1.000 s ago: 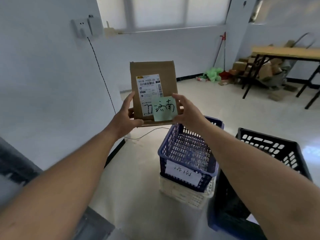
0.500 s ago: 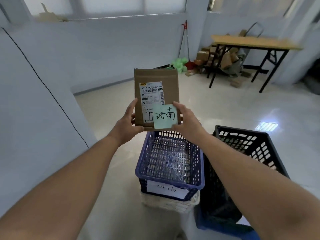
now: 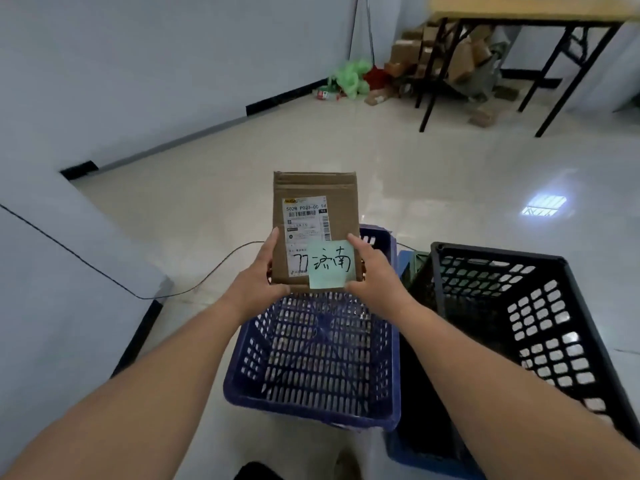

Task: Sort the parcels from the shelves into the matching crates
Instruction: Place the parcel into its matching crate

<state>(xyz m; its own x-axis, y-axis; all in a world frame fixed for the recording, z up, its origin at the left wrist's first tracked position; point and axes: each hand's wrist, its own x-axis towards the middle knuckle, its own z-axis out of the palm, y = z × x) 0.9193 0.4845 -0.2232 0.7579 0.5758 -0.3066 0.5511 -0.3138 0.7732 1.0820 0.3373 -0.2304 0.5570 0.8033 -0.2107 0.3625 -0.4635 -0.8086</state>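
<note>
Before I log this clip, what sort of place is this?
Probably a small parcel-sorting room, not a large warehouse: a labelled cardboard parcel held over a blue crate, a black crate beside it, and loose cartons piled under a folding table by the wall.

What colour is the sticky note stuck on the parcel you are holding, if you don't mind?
Pale green, with black handwriting; the sticky note shows in the head view.

I hold the parcel point(image 3: 313, 192) between left grip point(image 3: 258, 285) and right grip point(image 3: 372, 282); one crate point(image 3: 311, 415) lies below the grips, another crate point(image 3: 540, 306) to their right, and the table point(image 3: 519, 8) far beyond.
</note>
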